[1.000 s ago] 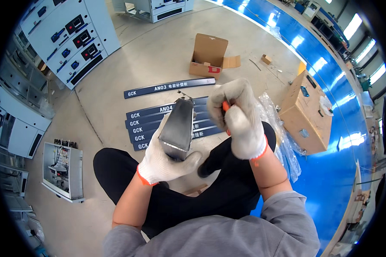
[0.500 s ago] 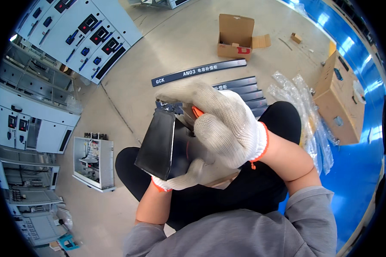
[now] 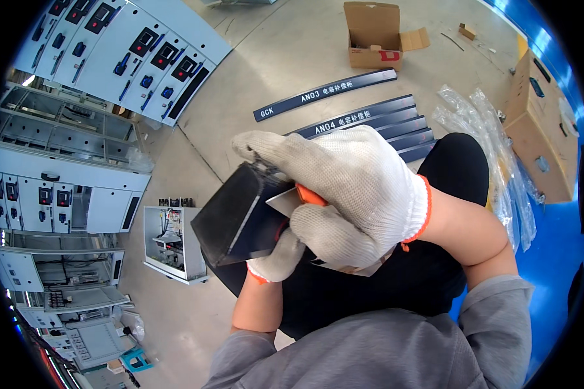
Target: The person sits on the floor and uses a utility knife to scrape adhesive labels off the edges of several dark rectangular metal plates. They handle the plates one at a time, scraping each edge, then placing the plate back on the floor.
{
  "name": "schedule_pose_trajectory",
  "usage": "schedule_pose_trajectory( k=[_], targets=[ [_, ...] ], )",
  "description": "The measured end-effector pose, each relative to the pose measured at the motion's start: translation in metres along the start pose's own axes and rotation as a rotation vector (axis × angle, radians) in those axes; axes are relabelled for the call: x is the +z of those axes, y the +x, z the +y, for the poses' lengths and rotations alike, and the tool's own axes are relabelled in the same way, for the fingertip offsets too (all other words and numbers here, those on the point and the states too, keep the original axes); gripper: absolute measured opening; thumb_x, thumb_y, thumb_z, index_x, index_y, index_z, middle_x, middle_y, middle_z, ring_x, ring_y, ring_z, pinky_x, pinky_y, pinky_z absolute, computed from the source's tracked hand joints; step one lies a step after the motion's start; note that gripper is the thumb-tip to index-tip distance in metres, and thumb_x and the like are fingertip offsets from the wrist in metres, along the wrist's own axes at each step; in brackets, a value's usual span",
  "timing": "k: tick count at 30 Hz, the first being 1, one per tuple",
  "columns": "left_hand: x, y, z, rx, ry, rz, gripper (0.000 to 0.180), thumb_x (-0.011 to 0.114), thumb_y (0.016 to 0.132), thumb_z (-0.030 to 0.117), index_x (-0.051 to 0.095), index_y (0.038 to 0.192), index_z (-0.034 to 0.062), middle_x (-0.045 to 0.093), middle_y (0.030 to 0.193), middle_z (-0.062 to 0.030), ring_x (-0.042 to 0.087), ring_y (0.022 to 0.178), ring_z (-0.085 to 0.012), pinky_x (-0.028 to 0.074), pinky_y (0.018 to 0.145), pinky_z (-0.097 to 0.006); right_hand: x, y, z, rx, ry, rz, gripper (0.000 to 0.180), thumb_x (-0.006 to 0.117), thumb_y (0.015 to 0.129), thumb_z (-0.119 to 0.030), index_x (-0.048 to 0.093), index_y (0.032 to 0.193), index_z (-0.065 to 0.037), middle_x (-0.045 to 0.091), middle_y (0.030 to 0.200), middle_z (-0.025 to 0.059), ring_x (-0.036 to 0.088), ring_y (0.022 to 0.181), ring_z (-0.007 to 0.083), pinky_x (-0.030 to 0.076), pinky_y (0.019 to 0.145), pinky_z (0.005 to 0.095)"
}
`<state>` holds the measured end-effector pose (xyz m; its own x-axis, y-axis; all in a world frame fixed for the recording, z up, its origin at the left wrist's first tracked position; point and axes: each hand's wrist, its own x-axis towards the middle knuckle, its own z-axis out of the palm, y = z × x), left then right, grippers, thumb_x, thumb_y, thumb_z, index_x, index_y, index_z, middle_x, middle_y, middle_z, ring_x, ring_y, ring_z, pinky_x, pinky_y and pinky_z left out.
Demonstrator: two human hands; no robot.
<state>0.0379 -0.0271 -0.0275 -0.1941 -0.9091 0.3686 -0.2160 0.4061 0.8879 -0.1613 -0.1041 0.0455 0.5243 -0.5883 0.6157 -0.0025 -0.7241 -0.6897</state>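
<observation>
Both my hands wear pale knitted gloves with orange-edged cuffs. Fingers of my left hand point(image 3: 278, 259) are wrapped round the lower side of a dark nameplate strip point(image 3: 230, 214), held up close so that its near end looks broad. My right hand point(image 3: 357, 185) is closed over the strip's right side and grips an orange-handled tool point(image 3: 310, 194). A flat grey piece shows beside the orange part, against the strip; the tool's exact kind is hidden by the glove. The right fingertips reach over the strip's far edge. My crossed legs in black trousers lie beneath.
Several dark nameplate strips point(image 3: 370, 117) lie on the floor ahead. Beyond them stands an open cardboard box point(image 3: 374, 58). Clear plastic wrapping point(image 3: 493, 149) and a larger carton point(image 3: 542, 126) are at the right. Grey electrical cabinets point(image 3: 130, 58) and a small open unit point(image 3: 174, 243) stand left.
The strip has tilted and shifted slightly left and down in my hands. The flat grey piece beside the orange handle now shows. The surroundings have shifted with my head.
</observation>
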Motion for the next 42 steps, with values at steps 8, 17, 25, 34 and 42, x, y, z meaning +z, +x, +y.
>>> schedule_pose_trajectory(
  k=[8,17,25,34,42],
  targets=[
    [0.012,-0.008,-0.009,-0.106,-0.215,0.047,0.066,0.072,0.094,0.004,0.044,0.154,0.0011,0.052,0.154,-0.0163,0.052,0.142,-0.0287,0.043,0.119,-0.045,0.002,-0.001,0.007,-0.140,0.071,0.125,0.063,0.061,0.079,-0.013,0.057,0.138,0.009,0.066,0.073,0.0050,0.066,0.061,0.0257,0.054,0.060,0.0342],
    [0.013,-0.014,-0.022,0.057,-0.126,0.139,0.076,0.076,0.094,0.004,0.036,0.158,0.0024,0.046,0.159,-0.0165,0.047,0.146,-0.0293,0.038,0.123,-0.046,-0.003,-0.006,0.005,-0.069,0.171,0.053,0.056,0.060,0.084,-0.014,0.059,0.136,0.007,0.065,0.073,0.0036,0.066,0.062,0.0259,0.054,0.060,0.0355],
    [0.014,-0.013,-0.023,0.040,-0.164,0.086,0.071,0.078,0.093,0.006,0.041,0.154,0.0031,0.050,0.153,-0.0150,0.050,0.140,-0.0275,0.041,0.118,-0.044,-0.004,-0.008,-0.001,-0.144,0.084,0.102,0.052,0.064,0.086,-0.012,0.060,0.135,0.006,0.066,0.076,0.0047,0.066,0.063,0.0274,0.053,0.060,0.0345],
    [0.017,-0.006,-0.014,-0.115,-0.313,-0.092,0.061,0.079,0.092,0.010,0.050,0.145,0.0036,0.058,0.142,-0.0126,0.058,0.130,-0.0247,0.047,0.110,-0.040,-0.016,-0.009,-0.016,-0.097,-0.011,-0.042,0.053,0.067,0.084,-0.015,0.062,0.133,0.002,0.063,0.074,0.0050,0.064,0.062,0.0270,0.052,0.058,0.0341],
    [0.021,-0.003,-0.009,-0.169,-0.362,-0.124,0.052,0.080,0.091,0.013,0.058,0.137,0.0041,0.065,0.133,-0.0106,0.064,0.120,-0.0222,0.052,0.103,-0.037,-0.015,-0.010,-0.014,-0.136,0.045,0.006,0.054,0.064,0.083,-0.014,0.063,0.134,0.003,0.064,0.073,0.0056,0.065,0.060,0.0276,0.052,0.055,0.0347]
  ],
)
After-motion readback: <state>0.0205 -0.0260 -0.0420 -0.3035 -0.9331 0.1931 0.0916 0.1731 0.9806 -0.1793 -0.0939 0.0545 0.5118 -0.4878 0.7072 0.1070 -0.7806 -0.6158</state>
